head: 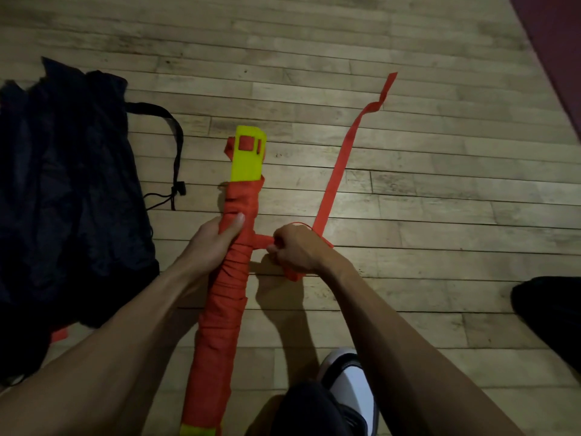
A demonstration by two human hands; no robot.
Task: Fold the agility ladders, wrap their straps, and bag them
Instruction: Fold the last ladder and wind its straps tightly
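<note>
A folded agility ladder (220, 309) lies lengthwise on the wooden floor, its yellow rungs (248, 155) stacked and bound in many turns of orange strap. My left hand (213, 243) grips the bundle around its middle, thumb on top. My right hand (295, 250) pinches the orange strap just right of the bundle, pulled taut from it. The loose strap tail (342, 155) runs away up and to the right across the floor. A black drawstring bag (69, 190) lies crumpled at the left.
The bag's black cord and toggle (177, 171) trail toward the ladder. A white and black shoe (355, 388) is below my right arm. A dark shape (550, 313) sits at the right edge and a dark red mat (556, 48) fills the top right corner.
</note>
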